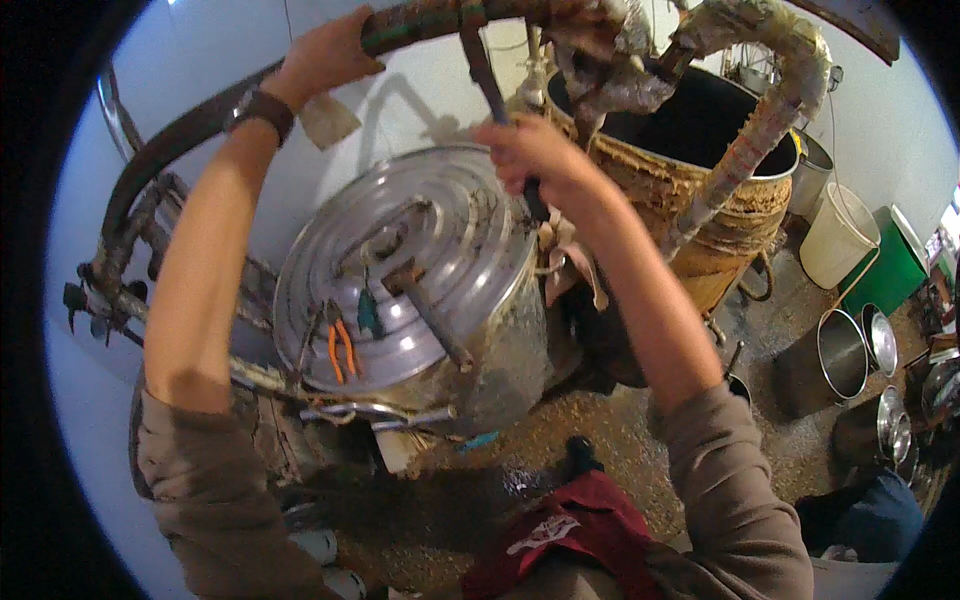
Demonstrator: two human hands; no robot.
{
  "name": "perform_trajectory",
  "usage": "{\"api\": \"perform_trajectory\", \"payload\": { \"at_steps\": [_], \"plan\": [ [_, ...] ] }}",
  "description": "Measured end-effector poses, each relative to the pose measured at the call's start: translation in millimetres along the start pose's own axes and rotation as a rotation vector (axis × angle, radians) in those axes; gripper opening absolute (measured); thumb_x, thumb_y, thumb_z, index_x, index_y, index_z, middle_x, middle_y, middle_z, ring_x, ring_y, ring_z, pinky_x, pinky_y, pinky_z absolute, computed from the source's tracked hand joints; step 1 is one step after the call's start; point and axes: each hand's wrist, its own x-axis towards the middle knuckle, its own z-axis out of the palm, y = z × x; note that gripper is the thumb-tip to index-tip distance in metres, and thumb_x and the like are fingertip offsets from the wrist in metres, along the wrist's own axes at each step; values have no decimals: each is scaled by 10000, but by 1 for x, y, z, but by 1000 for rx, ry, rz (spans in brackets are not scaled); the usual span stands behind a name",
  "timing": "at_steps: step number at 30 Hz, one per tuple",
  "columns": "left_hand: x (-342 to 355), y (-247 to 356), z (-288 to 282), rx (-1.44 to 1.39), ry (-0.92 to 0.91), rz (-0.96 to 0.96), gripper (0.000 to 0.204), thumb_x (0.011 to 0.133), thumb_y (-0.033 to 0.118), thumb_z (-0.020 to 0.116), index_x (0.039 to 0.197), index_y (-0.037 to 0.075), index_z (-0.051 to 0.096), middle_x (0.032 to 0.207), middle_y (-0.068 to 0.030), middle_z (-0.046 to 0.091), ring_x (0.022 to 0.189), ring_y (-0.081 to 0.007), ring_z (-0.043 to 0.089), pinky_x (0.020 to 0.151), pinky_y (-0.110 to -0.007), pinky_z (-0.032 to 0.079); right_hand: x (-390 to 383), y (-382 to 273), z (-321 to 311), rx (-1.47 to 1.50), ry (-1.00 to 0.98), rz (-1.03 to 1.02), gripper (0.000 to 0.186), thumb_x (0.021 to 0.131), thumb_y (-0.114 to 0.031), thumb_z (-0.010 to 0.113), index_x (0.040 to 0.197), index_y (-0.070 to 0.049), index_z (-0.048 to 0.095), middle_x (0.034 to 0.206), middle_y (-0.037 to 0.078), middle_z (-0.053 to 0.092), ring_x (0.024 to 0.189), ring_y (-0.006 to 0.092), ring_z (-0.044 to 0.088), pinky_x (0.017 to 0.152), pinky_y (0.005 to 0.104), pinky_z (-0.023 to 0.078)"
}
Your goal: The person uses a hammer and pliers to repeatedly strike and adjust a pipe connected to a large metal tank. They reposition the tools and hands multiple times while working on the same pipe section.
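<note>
Up at the top left, my left hand (325,60) is wrapped round a dark hose (415,28) with a green stripe. My right hand (540,155) is closed on the dark handle of a wrench (484,72), whose upper end meets that hose line; its jaws are not clear. Below my hands stands a big metal pot (505,350) covered by a ridged round lid (460,220). On the lid lie orange-handled pliers (342,348), a hammer (432,318) and a small green-handled tool (369,312).
A large dark-mouthed vat (700,200) with crusted sides stands at the right, and a wrapped pipe (745,150) bends down across it. Beyond are a white bucket (838,235), a green bin (890,265) and several metal pots. Pipes with valves (95,300) run along the left.
</note>
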Motion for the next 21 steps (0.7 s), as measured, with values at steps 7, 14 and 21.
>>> {"api": "perform_trajectory", "payload": {
  "at_steps": [7,14,21],
  "plan": [
    [-55,11,-35,-173,25,258,647,859,245,887,1400,-2,631,1363,-235,691,1281,-402,640,1095,-531,522,28,34,-1,-356,181,-150,344,1061,-335,744,1257,-58,682,796,-3,609,604,120,535,524,298,424],
    [-380,94,-52,-975,-92,230,486,970,306,813,1330,7,684,1178,-116,745,1067,-236,705,930,-391,577,109,86,-68,-210,163,24,561,1098,-465,653,1468,-45,607,1233,110,678,1063,242,653,863,374,542],
    [-861,425,12,-376,-528,-1779,605,878,456,811,1289,29,688,1105,-227,741,1135,-445,688,909,-565,568,132,127,-91,-885,57,185,645,1078,-555,637,1456,-35,679,1150,82,646,962,195,590,799,370,473]
  ]
}}
